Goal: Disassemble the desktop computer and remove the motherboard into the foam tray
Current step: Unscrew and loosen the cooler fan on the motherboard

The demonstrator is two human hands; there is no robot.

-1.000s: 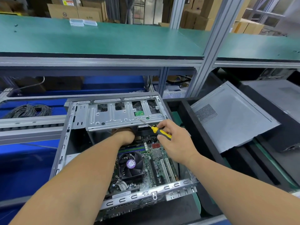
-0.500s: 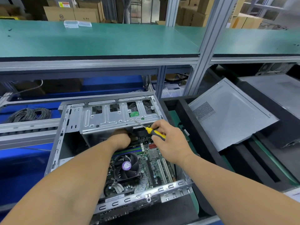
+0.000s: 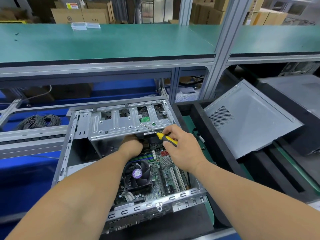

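A person's left hand [image 3: 132, 146] reached deep into the open grey sheet-metal desktop computer case [image 3: 72, 135], its fingers hidden beneath the perforated silver drive cage [image 3: 119, 123], so whether they gripped anything could not be told. The right hand [image 3: 181, 148] hovered just beside it, thumb and curled fingers pinching the yellow-and-black-handled screwdriver [image 3: 167, 138], whose slim steel shaft ran up and to the left, tip resting near a small green circuit board [image 3: 145, 119] on the cage. The green motherboard [image 3: 162, 170] with its black cooling fan [image 3: 137, 175] lay flat on the case floor, directly under and toward the viewer from both hands, still seated inside the case; its long axis appeared to run from the near edge of the case away toward the cage, with the white expansion slots [image 3: 176, 179] pointing the same way. The right hand was nearer the board's slot side, the left nearer its far end under the cage. The black foam tray [image 3: 204, 122] stood immediately to the right of the case on the worktop, a loose grey metal side panel [image 3: 251, 118] leaning across it. Removal of the board looked some way off, with the cage still overhanging its far end.
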